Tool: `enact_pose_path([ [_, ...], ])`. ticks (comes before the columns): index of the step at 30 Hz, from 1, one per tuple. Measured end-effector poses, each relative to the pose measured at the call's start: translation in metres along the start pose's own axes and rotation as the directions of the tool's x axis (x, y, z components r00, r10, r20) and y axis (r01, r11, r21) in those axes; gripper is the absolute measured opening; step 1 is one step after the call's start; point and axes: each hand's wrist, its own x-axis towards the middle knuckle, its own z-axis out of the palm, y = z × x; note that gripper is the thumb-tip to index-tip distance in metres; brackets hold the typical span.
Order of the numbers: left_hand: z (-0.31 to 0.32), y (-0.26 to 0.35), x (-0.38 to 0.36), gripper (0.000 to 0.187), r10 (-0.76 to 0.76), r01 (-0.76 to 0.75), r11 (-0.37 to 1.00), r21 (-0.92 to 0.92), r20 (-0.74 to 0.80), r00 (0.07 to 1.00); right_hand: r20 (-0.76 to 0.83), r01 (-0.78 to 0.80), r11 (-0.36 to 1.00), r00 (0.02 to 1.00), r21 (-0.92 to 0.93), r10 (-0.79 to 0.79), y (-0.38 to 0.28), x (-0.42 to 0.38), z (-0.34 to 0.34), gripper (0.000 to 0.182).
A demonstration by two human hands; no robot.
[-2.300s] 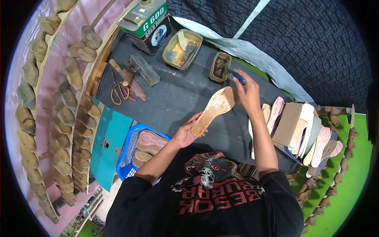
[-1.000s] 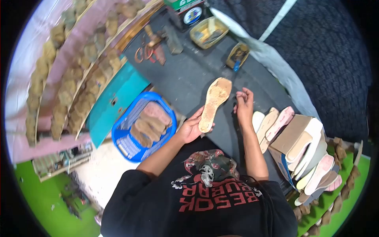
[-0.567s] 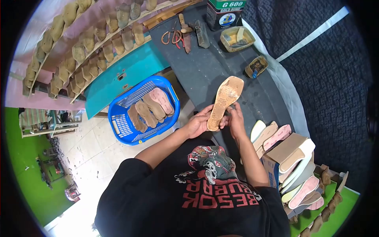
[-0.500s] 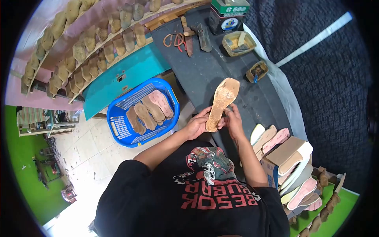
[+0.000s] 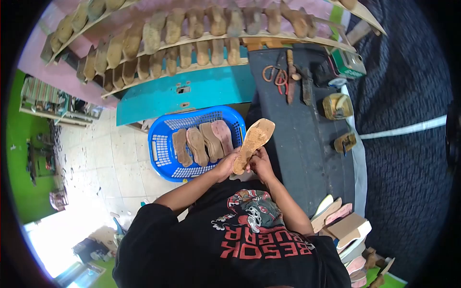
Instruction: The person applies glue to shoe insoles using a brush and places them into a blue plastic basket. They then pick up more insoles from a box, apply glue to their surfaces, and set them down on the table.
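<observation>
I've got left hand (image 5: 224, 167) and right hand (image 5: 261, 166), fingers gripping the sole's (image 5: 259, 135) narrow end, near the blue basket (image 5: 165, 126).

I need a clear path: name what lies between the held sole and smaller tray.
In the head view, only bare tabletop shows between the held sole and smaller tray.

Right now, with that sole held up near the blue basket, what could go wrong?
The sole might tip or slip: the left hand holds it by its narrow end, with the right hand close against that end, while the wide end sticks out unsupported. Its mottled face might also smudge or stick if tacky, which I can't tell. Lowered carelessly, it could knock the pieces standing in the blue basket.
</observation>
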Motion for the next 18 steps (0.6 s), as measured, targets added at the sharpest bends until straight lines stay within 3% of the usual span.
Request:
enact_pose_path([
  [5,-0.023,0.003,-0.016,0.053,0.04,-0.047,0.998,-0.03,-0.198,0.979,0.096,-0.048,0.981,0.993,-0.19,0.068,0.007,0.024,0.035,0.055],
  [9,-0.036,-0.012,-0.032,0.048,-0.004,-0.056,0.981,-0.185,-0.311,0.95,0.208,-0.166,0.932,0.948,-0.322,0.24,0.001,0.036,0.05,0.063],
  [11,-0.048,-0.038,-0.032,0.046,0.039,-0.132,0.965,-0.228,-0.372,0.928,0.265,-0.215,0.895,0.905,-0.391,0.333,0.018,0.054,0.045,0.065],
  [15,-0.058,-0.063,-0.031,0.042,0.179,-0.322,0.93,-0.177,-0.545,0.819,0.342,-0.278,0.846,0.823,-0.455,0.454,0.05,0.087,0.049,0.063],
  [18,-0.083,-0.111,-0.056,0.04,0.18,-0.348,0.929,-0.126,-0.669,0.722,0.421,-0.256,0.851,0.781,-0.458,0.462,0.099,0.091,0.057,0.055],
])
